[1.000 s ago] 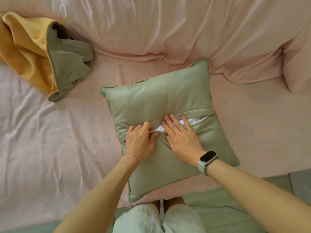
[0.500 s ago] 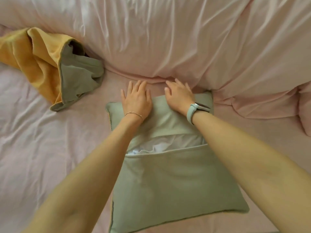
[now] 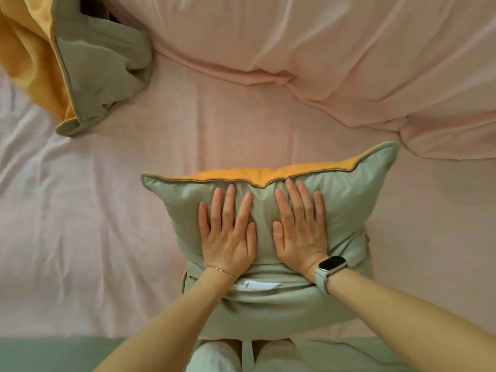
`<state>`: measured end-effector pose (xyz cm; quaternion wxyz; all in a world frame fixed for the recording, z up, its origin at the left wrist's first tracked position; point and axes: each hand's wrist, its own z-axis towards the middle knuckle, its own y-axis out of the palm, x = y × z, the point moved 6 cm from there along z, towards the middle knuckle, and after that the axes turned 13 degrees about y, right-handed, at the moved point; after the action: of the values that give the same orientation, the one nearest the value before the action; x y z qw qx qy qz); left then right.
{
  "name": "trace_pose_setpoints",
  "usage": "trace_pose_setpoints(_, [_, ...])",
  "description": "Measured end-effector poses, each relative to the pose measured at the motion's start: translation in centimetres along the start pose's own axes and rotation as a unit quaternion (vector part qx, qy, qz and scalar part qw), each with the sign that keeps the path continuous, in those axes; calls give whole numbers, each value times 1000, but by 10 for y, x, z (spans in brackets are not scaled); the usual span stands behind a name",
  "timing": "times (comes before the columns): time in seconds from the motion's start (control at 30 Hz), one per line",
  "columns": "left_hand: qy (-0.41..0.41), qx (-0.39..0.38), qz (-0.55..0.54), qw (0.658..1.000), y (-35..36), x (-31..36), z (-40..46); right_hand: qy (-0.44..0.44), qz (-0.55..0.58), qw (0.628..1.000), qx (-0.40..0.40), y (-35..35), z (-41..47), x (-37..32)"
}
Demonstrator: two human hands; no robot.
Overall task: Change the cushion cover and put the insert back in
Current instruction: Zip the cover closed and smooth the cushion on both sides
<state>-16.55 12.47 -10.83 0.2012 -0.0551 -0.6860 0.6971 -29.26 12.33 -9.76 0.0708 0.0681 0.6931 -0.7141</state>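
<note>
Pink bedsheet [image 3: 80, 210], left hand [image 3: 228, 237], right hand [image 3: 299, 232] flat, fingers straight, pressing green cushion [image 3: 346, 210]

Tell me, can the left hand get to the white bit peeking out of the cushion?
Probably yes. The left hand lies flat on the green cushion, and the white insert shows in the opening just beside its wrist. Nothing covers that gap, so sliding the hand back should reach it.

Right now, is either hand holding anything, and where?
Nothing held: left hand and right hand press flat on the sage-green fabric cushion.
</note>
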Motion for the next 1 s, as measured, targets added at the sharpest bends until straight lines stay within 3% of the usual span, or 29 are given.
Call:
trace_pose_setpoints(0.3, [-71, 31, 80, 994, 69, -48, 104, 22, -35, 998, 44, 80, 126, 10])
trace_pose_setpoints(0.6, [-152, 55, 90, 983, 73, -94, 187, 79, -30, 995, 60, 95, 222, 13])
trace_pose_setpoints(0.8, [-165, 55, 48, 984, 59, -88, 180, 101, 2, 994, 44, 80, 213, 13])
trace_pose_setpoints(1.0, [-100, 41, -111, 988, 0, -62, 120, 38, 96, 995, 3, 5, 148, 4])
